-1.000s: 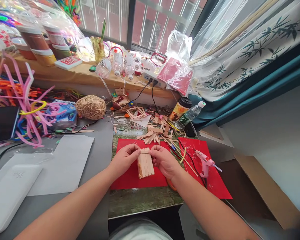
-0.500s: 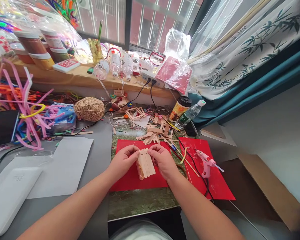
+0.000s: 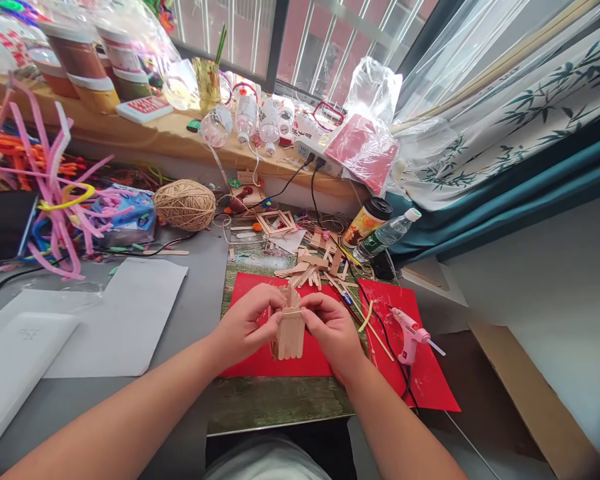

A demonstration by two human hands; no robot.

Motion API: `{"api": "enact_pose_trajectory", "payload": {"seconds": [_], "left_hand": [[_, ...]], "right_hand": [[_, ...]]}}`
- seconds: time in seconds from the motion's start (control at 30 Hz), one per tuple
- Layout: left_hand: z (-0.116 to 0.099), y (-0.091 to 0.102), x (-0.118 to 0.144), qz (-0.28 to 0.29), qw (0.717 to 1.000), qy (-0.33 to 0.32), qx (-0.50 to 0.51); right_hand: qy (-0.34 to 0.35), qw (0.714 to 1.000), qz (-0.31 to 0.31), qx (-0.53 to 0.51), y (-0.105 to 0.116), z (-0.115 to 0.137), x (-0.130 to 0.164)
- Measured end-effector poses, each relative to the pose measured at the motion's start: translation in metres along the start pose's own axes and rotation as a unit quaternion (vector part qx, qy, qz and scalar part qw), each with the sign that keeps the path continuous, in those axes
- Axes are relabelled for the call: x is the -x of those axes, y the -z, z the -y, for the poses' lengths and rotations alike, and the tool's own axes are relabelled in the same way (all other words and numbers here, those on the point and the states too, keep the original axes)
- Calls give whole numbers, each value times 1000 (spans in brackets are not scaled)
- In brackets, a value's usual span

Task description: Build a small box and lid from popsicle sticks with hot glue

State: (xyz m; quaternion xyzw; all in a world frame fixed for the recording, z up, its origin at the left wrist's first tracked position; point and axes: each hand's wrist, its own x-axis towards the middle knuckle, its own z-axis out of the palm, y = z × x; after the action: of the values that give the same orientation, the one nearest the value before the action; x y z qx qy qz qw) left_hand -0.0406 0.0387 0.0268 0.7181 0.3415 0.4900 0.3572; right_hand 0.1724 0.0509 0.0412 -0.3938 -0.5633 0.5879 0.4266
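Between both hands is a small box of popsicle sticks (image 3: pixel 291 337), held over a red sheet (image 3: pixel 250 363). Its near wall is a row of upright sticks with one stick laid across near the top, and its open top shows. My left hand (image 3: pixel 255 319) is closed on the box's upper left edge, thumb in front and fingers behind. My right hand (image 3: pixel 333 327) pinches the upper right corner in the same way. Behind the box lies a pile of loose popsicle sticks (image 3: pixel 310 267).
A pink glue gun (image 3: pixel 409 333) rests on a second red sheet (image 3: pixel 430 380) at the right, its cord trailing. Beyond the sticks stand a paper cup (image 3: pixel 367 223) and a water bottle (image 3: pixel 387 237). To the left are a twine ball (image 3: pixel 185 205) and white paper (image 3: pixel 125 320).
The box has been tilted more upright, so its open top and far wall now show above the near wall. Both hands stay on it. The camera view has shifted slightly.
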Motion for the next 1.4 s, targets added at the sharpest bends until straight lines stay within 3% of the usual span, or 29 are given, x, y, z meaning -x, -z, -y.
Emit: {"api": "enact_pose_trajectory", "payload": {"seconds": [0.13,0.27,0.53,0.73,1.1,1.4], "left_hand": [[4,10,-2,11,982,-147,-120],[15,19,-6,37,961,-190,-196],[16,25,-12,122,949,-184,-226],[14,24,-12,147,948,-168,-226],[19,21,-12,144,946,-155,-245],[20,19,-11,145,945,-157,-248]], "right_hand": [[107,989,35,100,4,-2,4],[159,966,36,202,8,-9,0],[178,955,13,237,6,-26,0],[152,964,-8,219,4,-41,6],[179,961,-48,205,-1,-52,7],[202,952,-34,226,0,-45,5]]}}
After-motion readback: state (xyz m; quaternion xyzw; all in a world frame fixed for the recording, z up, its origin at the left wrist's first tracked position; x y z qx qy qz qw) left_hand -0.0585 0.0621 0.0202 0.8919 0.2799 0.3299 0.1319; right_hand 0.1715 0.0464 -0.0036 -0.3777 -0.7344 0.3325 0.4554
